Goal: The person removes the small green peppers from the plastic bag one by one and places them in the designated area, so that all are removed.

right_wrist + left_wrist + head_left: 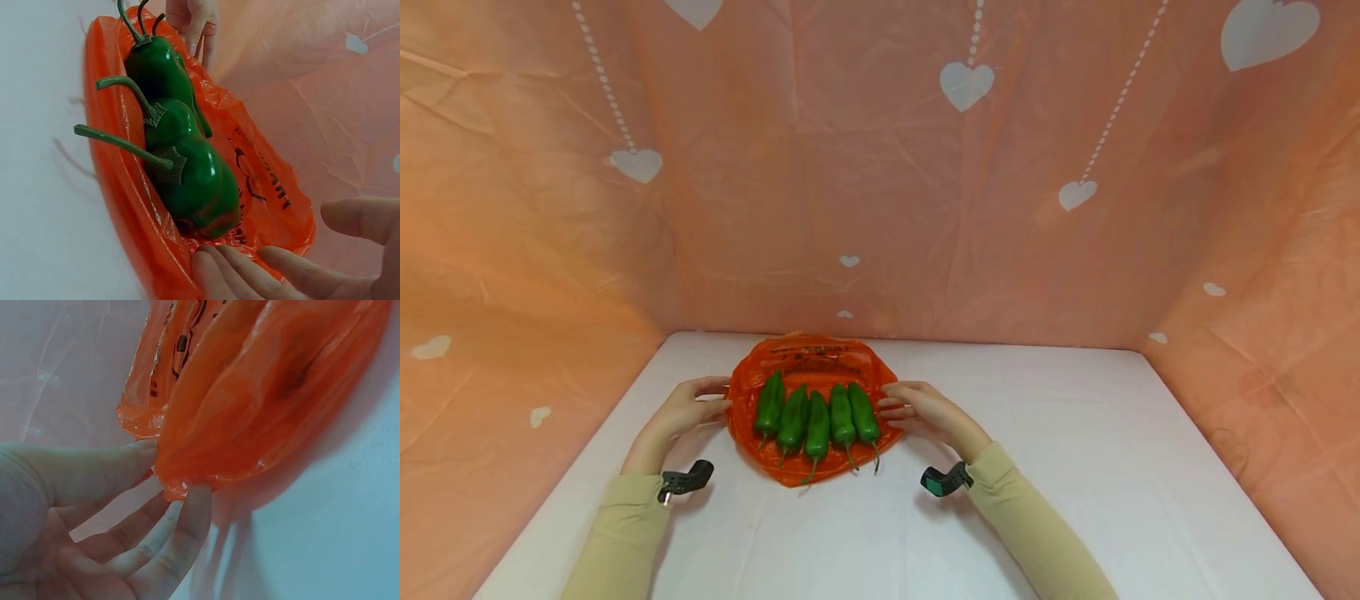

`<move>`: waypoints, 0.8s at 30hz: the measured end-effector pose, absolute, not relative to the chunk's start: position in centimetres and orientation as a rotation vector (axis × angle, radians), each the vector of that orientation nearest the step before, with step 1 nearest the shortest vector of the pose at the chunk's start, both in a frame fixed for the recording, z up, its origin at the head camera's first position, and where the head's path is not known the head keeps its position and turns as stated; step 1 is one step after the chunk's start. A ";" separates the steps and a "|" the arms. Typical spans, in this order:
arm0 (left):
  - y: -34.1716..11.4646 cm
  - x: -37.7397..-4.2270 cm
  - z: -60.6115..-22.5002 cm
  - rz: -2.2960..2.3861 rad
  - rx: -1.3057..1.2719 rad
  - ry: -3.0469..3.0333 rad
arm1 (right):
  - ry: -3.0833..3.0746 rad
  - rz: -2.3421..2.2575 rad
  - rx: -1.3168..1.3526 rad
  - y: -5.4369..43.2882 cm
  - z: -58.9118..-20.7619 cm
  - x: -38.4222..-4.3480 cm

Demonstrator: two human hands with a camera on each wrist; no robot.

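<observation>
Left hand (685, 407) and right hand (931, 408), fingers loosely spread, touch opposite sides of an orange bag (868, 367), five green peppers (817, 427) lying in it between them.

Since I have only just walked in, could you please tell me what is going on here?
A person has both hands at an orange plastic bag on a white table. The left hand touches its left edge, the right hand its right. Five green peppers lie side by side in it, stems poking over the near edge.
</observation>
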State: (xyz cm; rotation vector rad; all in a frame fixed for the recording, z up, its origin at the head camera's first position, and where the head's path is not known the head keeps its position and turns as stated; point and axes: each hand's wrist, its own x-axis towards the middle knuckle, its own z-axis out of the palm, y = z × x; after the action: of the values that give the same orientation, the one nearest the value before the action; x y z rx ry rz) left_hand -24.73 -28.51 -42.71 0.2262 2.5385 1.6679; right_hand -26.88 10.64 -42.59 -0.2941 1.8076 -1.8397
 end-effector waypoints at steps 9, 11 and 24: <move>-28.4 -24.5 -42.3 1.680 0.207 2.516 | 1.874 -1.783 -0.286 9.8 -42.8 -27.1; -28.4 -24.5 -42.2 1.688 0.187 2.500 | 1.903 -1.765 -0.293 9.6 -42.8 -27.1; -28.7 -24.3 -42.3 1.803 0.096 2.416 | 1.984 -1.716 -0.314 8.9 -43.1 -27.4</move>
State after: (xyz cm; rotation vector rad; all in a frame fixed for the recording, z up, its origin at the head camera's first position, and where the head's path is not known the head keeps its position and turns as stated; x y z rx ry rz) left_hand -24.33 -28.68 -42.32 0.0960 2.4165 1.8029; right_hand -27.40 8.92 -43.07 -0.3138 1.9839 -1.7160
